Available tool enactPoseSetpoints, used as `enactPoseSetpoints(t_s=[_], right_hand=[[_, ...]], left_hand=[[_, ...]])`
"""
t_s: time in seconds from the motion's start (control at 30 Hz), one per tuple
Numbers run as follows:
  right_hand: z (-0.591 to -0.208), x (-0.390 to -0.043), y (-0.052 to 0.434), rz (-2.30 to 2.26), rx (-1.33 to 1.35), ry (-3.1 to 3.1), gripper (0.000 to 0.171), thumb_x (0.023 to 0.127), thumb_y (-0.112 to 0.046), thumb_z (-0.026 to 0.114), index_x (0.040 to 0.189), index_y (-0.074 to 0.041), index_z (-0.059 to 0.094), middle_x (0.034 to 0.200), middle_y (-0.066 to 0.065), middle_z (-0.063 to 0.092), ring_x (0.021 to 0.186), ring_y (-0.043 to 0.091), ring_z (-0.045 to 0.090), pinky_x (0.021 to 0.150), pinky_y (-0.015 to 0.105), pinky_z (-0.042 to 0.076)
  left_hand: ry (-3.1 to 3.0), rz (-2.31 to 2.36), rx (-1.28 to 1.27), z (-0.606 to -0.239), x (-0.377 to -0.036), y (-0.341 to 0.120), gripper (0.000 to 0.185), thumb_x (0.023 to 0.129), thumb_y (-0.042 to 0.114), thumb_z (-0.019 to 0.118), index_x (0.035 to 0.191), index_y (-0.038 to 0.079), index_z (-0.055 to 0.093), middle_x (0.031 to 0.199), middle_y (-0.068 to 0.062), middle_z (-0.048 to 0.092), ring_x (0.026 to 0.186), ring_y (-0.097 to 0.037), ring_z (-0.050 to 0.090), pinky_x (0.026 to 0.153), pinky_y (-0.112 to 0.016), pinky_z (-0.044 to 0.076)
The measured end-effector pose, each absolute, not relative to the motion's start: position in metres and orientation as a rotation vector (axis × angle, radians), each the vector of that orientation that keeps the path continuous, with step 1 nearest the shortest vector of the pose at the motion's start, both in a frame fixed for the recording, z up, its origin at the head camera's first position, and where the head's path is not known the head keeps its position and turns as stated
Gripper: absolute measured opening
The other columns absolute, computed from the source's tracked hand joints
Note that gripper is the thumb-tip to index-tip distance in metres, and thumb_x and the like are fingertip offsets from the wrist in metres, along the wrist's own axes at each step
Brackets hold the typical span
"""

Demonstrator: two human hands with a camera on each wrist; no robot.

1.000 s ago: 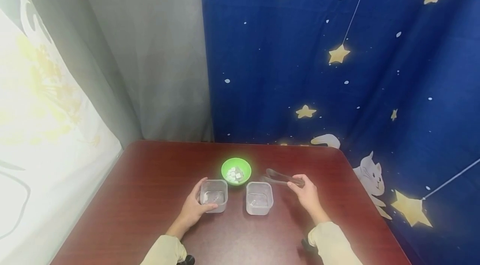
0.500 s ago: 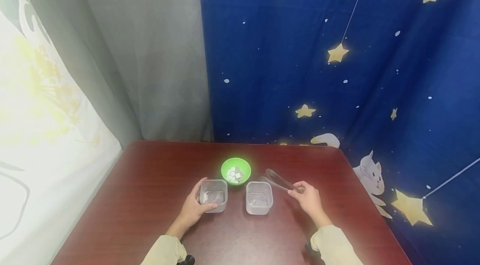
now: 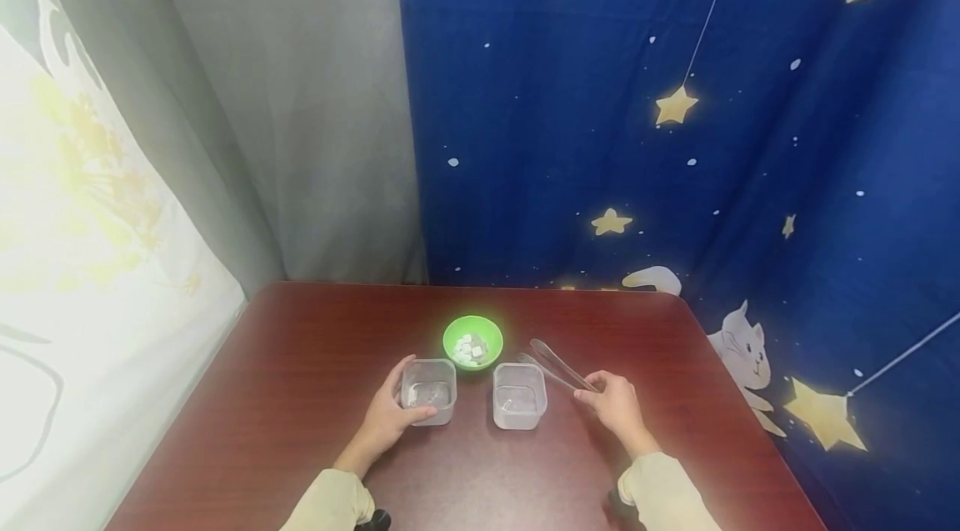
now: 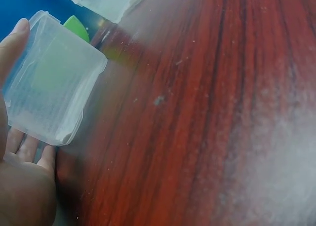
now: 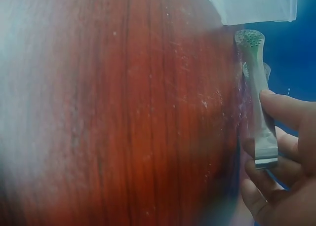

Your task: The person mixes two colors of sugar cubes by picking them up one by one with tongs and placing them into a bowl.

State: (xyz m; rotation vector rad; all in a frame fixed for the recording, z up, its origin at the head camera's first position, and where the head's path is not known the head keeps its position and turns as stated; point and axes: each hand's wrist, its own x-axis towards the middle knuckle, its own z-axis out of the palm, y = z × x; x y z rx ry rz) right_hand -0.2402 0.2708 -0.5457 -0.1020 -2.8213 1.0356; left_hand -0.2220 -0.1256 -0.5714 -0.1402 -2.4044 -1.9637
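My left hand [image 3: 390,410] grips the left one of two clear square plastic containers [image 3: 442,416], thumb on its near side and fingers around its left and far side. In the left wrist view that container [image 4: 59,83] shows a frosted wall. Metal tongs [image 3: 558,364] are held between the thumb and fingers of my right hand [image 3: 618,410], their two arms spread, tips pointing to the upper left. The right wrist view shows perforated round tips on the tongs [image 5: 256,88] with nothing between them. The second clear container [image 3: 519,423] stands just left of the right hand.
Behind the two containers sits a green bowl [image 3: 495,335] with several white cubes [image 3: 472,349] in it. Everything stands on a reddish-brown wooden table [image 3: 322,331]. A blue star-patterned curtain [image 3: 525,139] and a grey curtain [image 3: 322,139] hang beyond its far edge.
My right hand has come slightly nearer to me, and the tongs now slant more steeply, with their tips staying near the same place. The left hand and both containers have stayed put.
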Motion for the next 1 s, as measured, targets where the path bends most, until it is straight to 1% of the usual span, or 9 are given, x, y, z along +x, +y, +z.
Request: enactPoseSetpoints(t_s=[0.17, 0.37, 0.57, 0.67, 0.87, 1.0], right_hand=[[-0.549, -0.240, 0.267, 1.011, -0.085, -2.819, 0.022, 0.074, -0.018, 0.083, 0.088, -0.006, 0.071, 0.086, 0.006, 0.071, 0.084, 0.027, 0.060, 0.077, 0.046, 0.046], [-0.551, -0.239, 0.263, 0.964, -0.094, -2.841, 0.023, 0.075, -0.019, 0.082, 0.089, -0.005, 0.070, 0.085, 0.005, 0.069, 0.088, 0.029, 0.054, 0.079, 0.046, 0.042], [-0.551, -0.237, 0.261, 0.891, -0.075, -2.865, 0.024, 0.075, -0.019, 0.082, 0.090, -0.005, 0.070, 0.090, 0.007, 0.067, 0.092, 0.031, 0.053, 0.080, 0.048, 0.043], [-0.553, -0.237, 0.262, 0.882, -0.073, -2.872, 0.027, 0.075, -0.020, 0.082, 0.094, -0.005, 0.069, 0.093, 0.009, 0.068, 0.094, 0.033, 0.053, 0.081, 0.049, 0.043], [-0.550, -0.237, 0.261, 0.942, -0.070, -2.858, 0.038, 0.077, -0.023, 0.080, 0.109, -0.005, 0.067, 0.108, 0.013, 0.068, 0.105, 0.037, 0.052, 0.089, 0.052, 0.043], [-0.545, -0.234, 0.257, 0.955, 0.004, -2.843, 0.044, 0.079, -0.025, 0.079, 0.116, -0.004, 0.066, 0.115, 0.014, 0.067, 0.108, 0.037, 0.052, 0.091, 0.052, 0.042]], left_hand=[[-2.437, -1.961, -0.113, -0.570, -0.221, -0.126, 0.101, 0.063, 0.017, 0.092, 0.148, 0.017, 0.037, 0.136, -0.014, 0.051, 0.122, -0.030, 0.051, 0.096, -0.042, 0.045], [-2.467, -1.914, -0.122, -0.569, -0.221, -0.126, 0.105, 0.064, 0.021, 0.092, 0.151, 0.015, 0.033, 0.143, -0.015, 0.046, 0.124, -0.032, 0.049, 0.097, -0.046, 0.044], [-2.478, -1.864, -0.128, -0.568, -0.221, -0.127, 0.109, 0.063, 0.022, 0.092, 0.152, 0.013, 0.030, 0.146, -0.017, 0.042, 0.129, -0.036, 0.045, 0.099, -0.049, 0.042], [-2.481, -1.853, -0.136, -0.567, -0.219, -0.127, 0.110, 0.064, 0.022, 0.092, 0.153, 0.011, 0.029, 0.148, -0.020, 0.039, 0.131, -0.038, 0.042, 0.100, -0.050, 0.041], [-2.445, -1.885, -0.197, -0.565, -0.219, -0.129, 0.112, 0.064, 0.016, 0.092, 0.153, 0.004, 0.025, 0.150, -0.026, 0.031, 0.133, -0.043, 0.037, 0.103, -0.050, 0.037], [-2.461, -1.868, -0.240, -0.565, -0.217, -0.135, 0.116, 0.061, 0.014, 0.093, 0.153, 0.003, 0.023, 0.151, -0.026, 0.027, 0.132, -0.045, 0.037, 0.103, -0.046, 0.038]])
